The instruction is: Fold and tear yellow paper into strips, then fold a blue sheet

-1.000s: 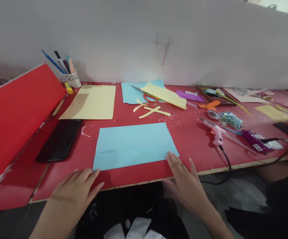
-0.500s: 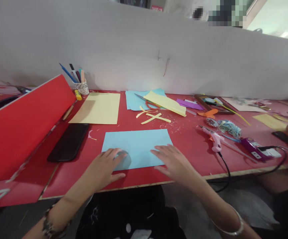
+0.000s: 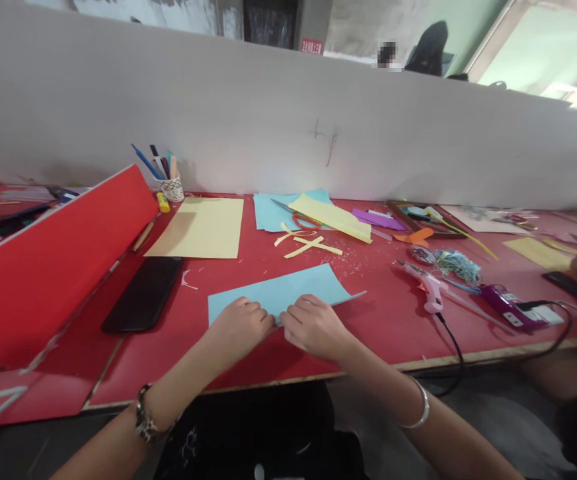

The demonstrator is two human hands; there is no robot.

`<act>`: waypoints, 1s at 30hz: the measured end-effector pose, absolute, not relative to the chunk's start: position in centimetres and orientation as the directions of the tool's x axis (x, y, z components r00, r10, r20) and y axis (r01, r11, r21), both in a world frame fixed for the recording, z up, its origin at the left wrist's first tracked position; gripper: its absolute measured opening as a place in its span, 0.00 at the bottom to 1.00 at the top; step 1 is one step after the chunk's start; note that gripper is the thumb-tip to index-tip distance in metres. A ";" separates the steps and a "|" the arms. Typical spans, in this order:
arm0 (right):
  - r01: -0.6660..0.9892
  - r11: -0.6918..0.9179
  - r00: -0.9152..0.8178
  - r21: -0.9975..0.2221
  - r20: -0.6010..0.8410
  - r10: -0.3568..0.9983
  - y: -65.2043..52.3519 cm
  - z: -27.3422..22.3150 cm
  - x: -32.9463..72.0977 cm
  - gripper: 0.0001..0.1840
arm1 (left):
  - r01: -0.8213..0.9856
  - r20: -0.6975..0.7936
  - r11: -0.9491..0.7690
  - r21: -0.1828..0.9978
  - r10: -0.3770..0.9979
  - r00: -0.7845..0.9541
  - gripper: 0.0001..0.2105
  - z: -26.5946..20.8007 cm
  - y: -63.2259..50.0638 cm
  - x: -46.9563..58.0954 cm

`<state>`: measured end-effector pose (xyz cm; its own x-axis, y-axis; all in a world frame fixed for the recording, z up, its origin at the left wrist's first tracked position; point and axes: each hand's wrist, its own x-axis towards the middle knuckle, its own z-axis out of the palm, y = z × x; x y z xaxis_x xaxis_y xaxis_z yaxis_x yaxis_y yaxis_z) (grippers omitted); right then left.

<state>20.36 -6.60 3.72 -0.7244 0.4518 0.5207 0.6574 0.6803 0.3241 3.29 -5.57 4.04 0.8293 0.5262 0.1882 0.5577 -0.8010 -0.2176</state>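
Note:
A light blue sheet of paper (image 3: 278,287) lies on the red table before me, its near edge turned up in a narrow fold or roll. My left hand (image 3: 246,325) is closed on that near edge, left of its middle. Close beside it, my right hand (image 3: 313,327) grips the same edge with curled fingers. The folded strip sticks out past the sheet at the right. My fingers cover the middle of the fold.
A black phone (image 3: 143,295) and a yellow sheet (image 3: 201,227) lie to the left, near a tilted red board (image 3: 68,267). Scissors (image 3: 304,221) and yellow strips (image 3: 313,245) lie behind. A pink glue gun (image 3: 431,290) with a cord and a purple power strip (image 3: 511,308) are right.
My hands have come together from lying open on the flat blue sheet. They now grip its near edge, which has turned up, and the sheet sits slightly askew.

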 end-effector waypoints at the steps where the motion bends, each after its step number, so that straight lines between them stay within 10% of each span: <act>1: 0.653 0.681 -0.722 0.332 0.545 0.426 -6.5 4.0 20.1 0.13 | 0.542 0.176 -0.813 -0.213 0.514 0.840 0.10 4.5 -5.4 3.5; 18: 0.746 0.543 -0.646 0.387 0.617 0.449 -5.2 4.9 30.2 0.16 | 0.506 0.154 -0.861 -0.048 0.494 0.855 0.12 5.4 -3.6 -0.9; 23: 0.916 0.394 -0.310 0.081 0.766 0.564 -5.9 6.1 30.4 0.13 | 0.524 0.160 -0.846 -0.092 0.507 0.847 0.12 5.9 -3.6 -0.6; 30: 0.805 0.578 -0.583 0.133 0.356 0.730 -7.0 6.5 24.7 0.09 | 0.472 0.282 -0.881 -0.041 0.443 0.851 0.14 6.8 -3.7 -0.2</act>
<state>24.68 -6.97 6.49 -0.5830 0.7302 0.3562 0.8052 0.5780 0.1330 -0.23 -3.73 6.80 0.8509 0.4432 0.2820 0.4722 -0.8806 -0.0406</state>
